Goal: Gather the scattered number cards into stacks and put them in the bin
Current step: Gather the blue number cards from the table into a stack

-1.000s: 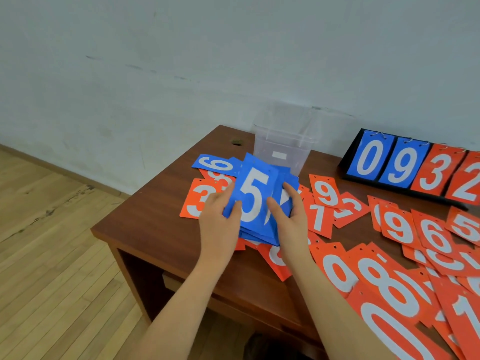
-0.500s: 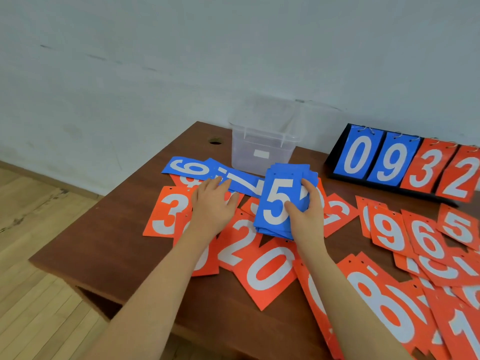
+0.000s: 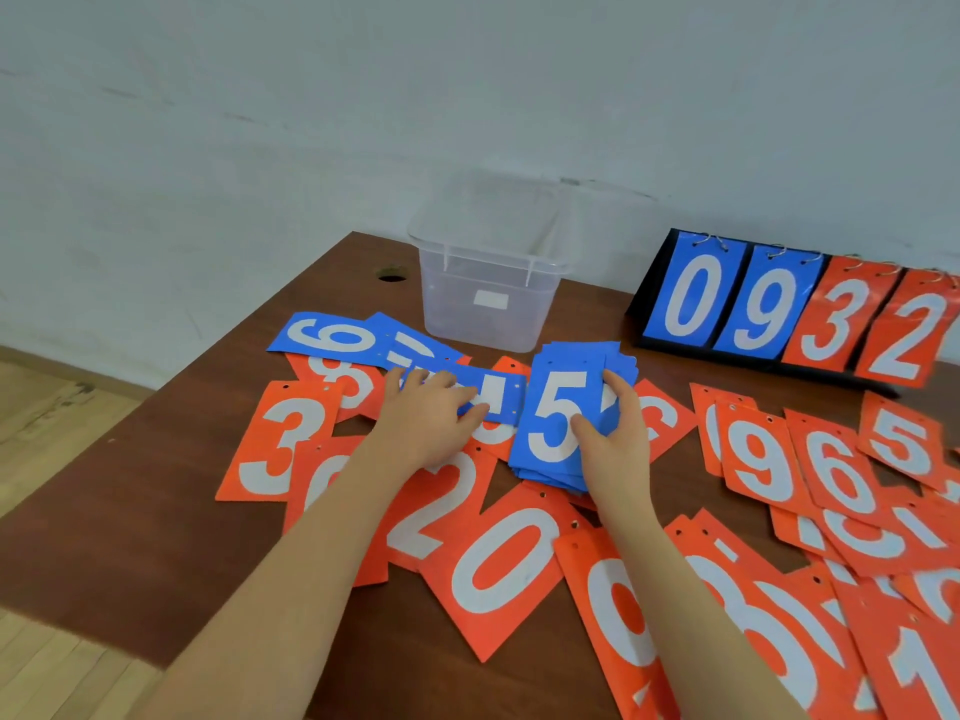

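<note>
Near edge: orange number cards scattered and overlapping across the brown tabletop, a large 0 and a 2 nearest, more heaped at the right with 8, 1 and others partly cut off by the frame.
Right side: orange cards showing 9, 6 and 5 lying fanned over one another.
Left side: orange 3 card flat near the tabletop's left edge, a second orange card overlapping its right side.
Right hand: curled round the right edge of the blue stack, thumb across the face, fingertips over the far right corner; top card reads 5.
Blue stack: resting on the orange cards at the middle of the tabletop, edges not quite squared, well short of the bin.
Left hand: palm down, fingers bent onto a loose blue card lying sideways just left of the stack; whether pinching or only pressing cannot be told.
Further left: two more blue cards, a 6 and a 7, overlapping on top of orange ones.
Bin: clear plastic, upright behind the stack, white label on its front, nothing visible inside.
Far right: black flip scoreboard leaning back, showing blue 0 and 9, orange 3 and 2.
Beyond: pale wall; wood floor at the left.
</note>
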A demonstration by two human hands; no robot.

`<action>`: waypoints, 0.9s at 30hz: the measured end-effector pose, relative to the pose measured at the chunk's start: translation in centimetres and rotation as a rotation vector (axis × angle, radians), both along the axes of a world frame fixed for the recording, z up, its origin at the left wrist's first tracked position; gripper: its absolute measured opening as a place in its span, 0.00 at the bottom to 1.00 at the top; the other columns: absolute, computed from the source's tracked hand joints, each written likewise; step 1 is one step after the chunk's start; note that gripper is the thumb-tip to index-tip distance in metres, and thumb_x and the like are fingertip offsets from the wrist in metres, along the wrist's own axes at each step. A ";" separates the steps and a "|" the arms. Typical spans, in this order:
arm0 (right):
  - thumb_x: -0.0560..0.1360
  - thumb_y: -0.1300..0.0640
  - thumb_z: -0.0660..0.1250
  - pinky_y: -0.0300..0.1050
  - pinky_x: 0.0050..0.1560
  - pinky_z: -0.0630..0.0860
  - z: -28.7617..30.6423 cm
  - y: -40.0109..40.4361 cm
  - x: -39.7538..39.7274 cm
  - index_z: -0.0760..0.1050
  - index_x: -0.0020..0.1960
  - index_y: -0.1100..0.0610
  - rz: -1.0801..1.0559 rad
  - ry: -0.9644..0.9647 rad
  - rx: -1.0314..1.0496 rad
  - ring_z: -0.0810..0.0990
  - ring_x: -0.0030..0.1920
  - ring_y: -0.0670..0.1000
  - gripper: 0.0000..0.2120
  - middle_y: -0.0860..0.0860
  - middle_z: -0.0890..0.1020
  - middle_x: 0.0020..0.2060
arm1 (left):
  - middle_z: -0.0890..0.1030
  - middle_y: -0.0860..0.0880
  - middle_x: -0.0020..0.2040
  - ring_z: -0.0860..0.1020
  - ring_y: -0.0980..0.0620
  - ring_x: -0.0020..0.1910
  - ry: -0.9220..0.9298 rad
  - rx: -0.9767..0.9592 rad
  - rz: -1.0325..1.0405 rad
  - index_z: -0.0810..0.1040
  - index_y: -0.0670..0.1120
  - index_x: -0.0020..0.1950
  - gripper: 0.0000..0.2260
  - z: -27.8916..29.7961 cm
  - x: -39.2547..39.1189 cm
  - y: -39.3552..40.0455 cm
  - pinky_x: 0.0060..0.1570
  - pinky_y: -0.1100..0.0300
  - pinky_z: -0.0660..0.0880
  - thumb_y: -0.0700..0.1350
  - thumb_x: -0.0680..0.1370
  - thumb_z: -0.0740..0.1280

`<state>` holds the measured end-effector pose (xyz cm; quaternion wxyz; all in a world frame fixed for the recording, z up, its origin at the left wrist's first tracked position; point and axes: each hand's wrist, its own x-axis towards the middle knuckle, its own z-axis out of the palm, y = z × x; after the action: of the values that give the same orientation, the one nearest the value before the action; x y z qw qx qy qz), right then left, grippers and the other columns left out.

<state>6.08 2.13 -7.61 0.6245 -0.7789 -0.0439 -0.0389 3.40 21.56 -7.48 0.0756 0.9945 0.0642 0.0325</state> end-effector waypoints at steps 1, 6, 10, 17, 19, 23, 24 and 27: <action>0.77 0.65 0.63 0.23 0.35 0.72 -0.1 0.0 0.0 0.64 0.71 0.52 -0.001 0.005 -0.010 0.71 0.51 0.39 0.24 0.44 0.68 0.64 | 0.72 0.49 0.63 0.66 0.46 0.66 -0.056 0.013 0.005 0.74 0.54 0.64 0.19 0.1 -0.7 -0.3 0.68 0.47 0.49 0.57 0.79 0.51; 0.77 0.63 0.63 0.25 0.35 0.73 -0.4 -0.1 -0.3 0.63 0.72 0.52 0.001 0.017 -0.046 0.68 0.56 0.39 0.24 0.46 0.67 0.69 | 0.59 0.45 0.73 0.58 0.44 0.71 -0.068 0.016 0.047 0.61 0.54 0.73 0.22 -0.4 -1.9 -0.8 0.69 0.48 0.50 0.56 0.79 0.55; 0.77 0.63 0.63 0.28 0.36 0.74 -0.4 -0.1 -0.3 0.63 0.71 0.52 0.019 0.026 -0.043 0.73 0.48 0.38 0.24 0.46 0.69 0.67 | 0.52 0.45 0.76 0.50 0.44 0.75 0.087 -0.002 0.015 0.52 0.55 0.75 0.26 -0.3 -1.0 -0.5 0.71 0.45 0.45 0.58 0.79 0.54; 0.77 0.62 0.64 0.32 0.36 0.77 0.4 -0.3 0.1 0.64 0.70 0.50 0.081 0.052 -0.028 0.74 0.56 0.44 0.24 0.48 0.69 0.67 | 0.51 0.47 0.76 0.48 0.45 0.75 0.119 -0.037 0.001 0.54 0.59 0.74 0.25 -0.2 -0.6 -0.1 0.71 0.44 0.42 0.61 0.78 0.54; 0.77 0.62 0.64 0.30 0.34 0.77 0.7 -0.4 0.1 0.64 0.71 0.50 0.098 0.046 -0.037 0.74 0.52 0.42 0.24 0.48 0.69 0.67 | 0.56 0.47 0.74 0.53 0.46 0.74 0.089 -0.017 0.000 0.57 0.59 0.73 0.25 -0.3 -0.5 0.2 0.71 0.45 0.44 0.62 0.77 0.55; 0.77 0.62 0.64 0.29 0.33 0.76 0.9 -0.4 0.0 0.63 0.70 0.49 0.098 0.014 -0.051 0.73 0.52 0.42 0.24 0.48 0.69 0.67 | 0.63 0.46 0.65 0.65 0.48 0.64 -0.052 -0.016 0.026 0.61 0.57 0.72 0.27 0.2 -0.5 0.3 0.67 0.50 0.54 0.62 0.75 0.60; 0.77 0.62 0.64 0.29 0.33 0.76 1.0 -0.4 -0.1 0.64 0.70 0.49 0.097 0.008 -0.036 0.73 0.52 0.42 0.24 0.47 0.69 0.66 | 0.64 0.46 0.64 0.67 0.49 0.62 -0.089 -0.047 0.034 0.62 0.55 0.72 0.26 0.4 -0.5 0.3 0.66 0.51 0.57 0.59 0.76 0.61; 0.77 0.64 0.63 0.29 0.33 0.76 1.3 -0.3 -0.4 0.64 0.69 0.50 0.091 -0.005 0.048 0.75 0.49 0.38 0.23 0.44 0.70 0.60 | 0.66 0.45 0.61 0.71 0.52 0.49 -0.248 -0.224 0.047 0.65 0.50 0.71 0.21 1.2 -1.1 0.6 0.54 0.57 0.69 0.45 0.79 0.62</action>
<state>5.63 1.82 -6.29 0.6440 -0.7607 -0.0798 -0.0138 2.33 22.20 -6.33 0.1927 0.9664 0.0809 0.1496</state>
